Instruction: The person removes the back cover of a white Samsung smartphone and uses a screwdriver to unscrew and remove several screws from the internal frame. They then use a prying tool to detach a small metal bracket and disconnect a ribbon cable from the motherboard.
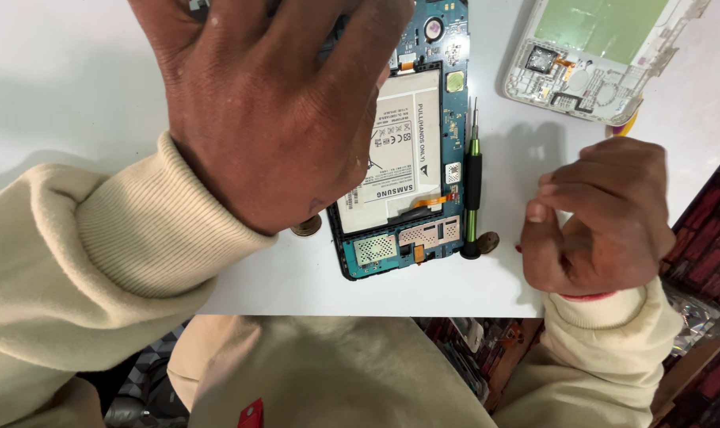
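Cream ribbed cuffs frame both of your hands in the head view, over a white surface (67, 87).

Your left hand (277, 111) is spread palm-down across the upper left part of an opened tablet (411, 158), its fingers splayed and pressing on the device, so the top left corner is hidden beneath it. Whether anything is caught under those fingers you cannot tell from here. The tablet lies flat on the surface with its back cover off: a blue circuit board rings a large white battery (403, 150), and a thin orange flex cable (431, 202) crosses the battery's lower right corner.

Just beside the tablet's right edge lies a small screwdriver (472, 186) with a black and green handle, its tip pointing away from you and its rear end level with the tablet's lower right corner.

Your right hand (601, 214) rests on the surface to the right of the screwdriver, apart from it, curled into a loose fist with the thumb laid against the forefinger; nothing shows between them.

At the upper right, well clear of both hands, the removed back cover (594, 55) lies inside-up, white-framed with a green panel.
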